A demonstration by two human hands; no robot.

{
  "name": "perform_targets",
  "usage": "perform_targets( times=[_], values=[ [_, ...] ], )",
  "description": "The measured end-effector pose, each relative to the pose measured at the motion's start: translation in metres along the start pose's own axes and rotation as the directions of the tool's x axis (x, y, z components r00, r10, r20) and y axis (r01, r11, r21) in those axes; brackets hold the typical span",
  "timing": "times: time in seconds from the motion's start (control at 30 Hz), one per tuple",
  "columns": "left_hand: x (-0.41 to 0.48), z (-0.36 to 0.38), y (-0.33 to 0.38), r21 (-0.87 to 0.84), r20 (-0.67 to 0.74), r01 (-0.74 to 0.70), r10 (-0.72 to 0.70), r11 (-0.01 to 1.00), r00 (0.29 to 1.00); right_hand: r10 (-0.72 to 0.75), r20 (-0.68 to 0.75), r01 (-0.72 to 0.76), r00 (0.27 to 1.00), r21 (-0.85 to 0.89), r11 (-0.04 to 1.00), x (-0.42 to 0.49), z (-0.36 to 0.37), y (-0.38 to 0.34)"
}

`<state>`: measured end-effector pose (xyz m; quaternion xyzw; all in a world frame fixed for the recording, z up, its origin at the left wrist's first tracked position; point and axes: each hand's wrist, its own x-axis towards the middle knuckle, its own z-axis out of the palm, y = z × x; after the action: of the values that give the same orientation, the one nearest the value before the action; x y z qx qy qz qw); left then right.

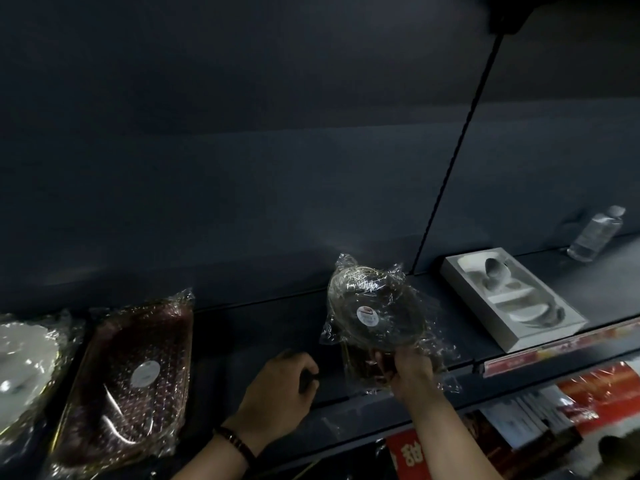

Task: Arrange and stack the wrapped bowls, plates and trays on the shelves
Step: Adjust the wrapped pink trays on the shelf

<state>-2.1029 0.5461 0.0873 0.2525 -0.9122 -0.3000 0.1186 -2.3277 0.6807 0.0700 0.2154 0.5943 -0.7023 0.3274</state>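
Dark shelf (249, 334); my right grip (410, 370) pinches the bowl (374, 306) by its rim, probably to slide it in. My left grip (280, 386), I cannot tell.

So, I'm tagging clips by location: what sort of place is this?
Probably a shop: a display shelf with a red price strip, holding wrapped, stickered tableware such as the red tray.

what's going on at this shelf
A person is stocking a dark shelf. The right hand grips a wrapped bowl by its near edge, held tilted over the shelf. The left hand sits curled beside it; whether it holds anything is unclear. A wrapped tray and white plate lie to the left.
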Motion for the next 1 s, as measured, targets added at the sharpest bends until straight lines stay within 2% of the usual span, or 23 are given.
perform_targets(
  times=[0.07,0.17,0.33,0.43,0.53,0.6,0.7,0.8,0.87,0.93,1.0],
  values=[
    [-0.003,-0.002,-0.001,-0.009,-0.001,0.019,-0.019,1.000,1.000,-0.068,-0.039,0.067,0.997,-0.023,0.998,-0.006,0.002,0.003],
    [-0.008,-0.004,-0.005,-0.026,-0.038,0.050,-0.051,0.998,0.998,-0.187,-0.066,0.169,0.980,-0.216,0.962,-0.013,0.006,0.014],
    [-0.020,-0.008,-0.009,-0.107,-0.118,0.084,-0.097,0.991,0.988,-0.262,0.179,0.302,0.948,-0.251,0.920,-0.050,0.025,0.031],
    [-0.030,-0.012,-0.020,-0.121,-0.116,0.141,-0.156,0.983,0.981,-0.284,0.255,0.360,0.924,-0.330,0.873,-0.056,0.041,0.052],
    [-0.044,-0.019,-0.031,-0.113,-0.120,0.237,-0.250,0.965,0.961,-0.283,0.342,0.423,0.896,-0.470,0.774,0.009,0.046,0.104],
    [-0.052,-0.022,-0.037,-0.102,-0.114,0.287,-0.298,0.953,0.948,-0.254,0.348,0.412,0.903,-0.524,0.745,0.008,0.059,0.121],
    [-0.059,-0.022,-0.050,-0.119,-0.072,0.372,-0.382,0.920,0.921,-0.229,0.305,0.375,0.924,-0.617,0.692,-0.050,0.076,0.112],
    [-0.061,-0.013,-0.071,-0.097,-0.018,0.438,-0.441,0.894,0.897,-0.172,0.291,0.325,0.941,-0.634,0.702,-0.049,0.079,0.122],
    [-0.061,-0.007,-0.084,-0.067,0.013,0.431,-0.431,0.900,0.902,-0.130,0.326,0.316,0.937,-0.622,0.716,-0.015,0.075,0.144],
    [-0.059,-0.006,-0.088,-0.112,-0.006,0.401,-0.404,0.909,0.915,-0.108,0.328,0.298,0.938,-0.609,0.736,0.003,0.074,0.155],
    [-0.055,-0.004,-0.091,-0.153,-0.035,0.405,-0.415,0.901,0.909,-0.126,0.331,0.304,0.935,-0.566,0.767,-0.018,0.078,0.146]
  ],
)
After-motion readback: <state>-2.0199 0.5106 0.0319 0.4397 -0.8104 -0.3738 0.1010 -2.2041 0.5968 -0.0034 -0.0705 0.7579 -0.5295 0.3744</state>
